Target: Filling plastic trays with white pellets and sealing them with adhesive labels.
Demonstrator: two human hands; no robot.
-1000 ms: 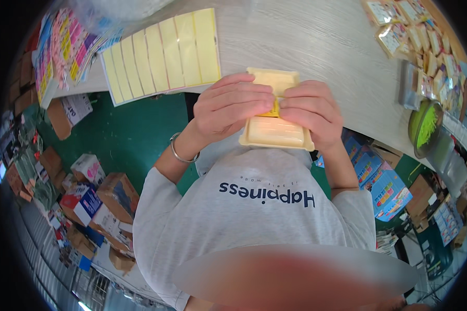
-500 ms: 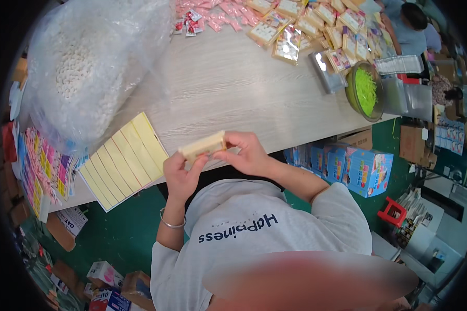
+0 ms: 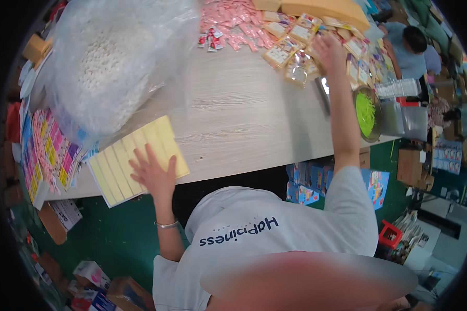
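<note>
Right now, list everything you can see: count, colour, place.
Table: one, pale grey, centre
Bag: one, clear, upper left, white pieces inside
Sheet: one, yellow, left table edge
Printed papers: several, multicoloured, far left
Packets: many pink, few red, far side
Flat packs: many, cream, upper right
Bowl: one, colour unclear, right, green shreds inside
Printed boxes: several, blue, below table
Cartons: several, brown, floor
Stool: one, red, lower right
Co-worker: at least one, grey-blue top, upper right
Shirt: one, grey, lower centre
Bracelet: one, silver, left wrist
Left hand: one, bare, over sheet
Right hand: one, bare, over flat packs
</note>
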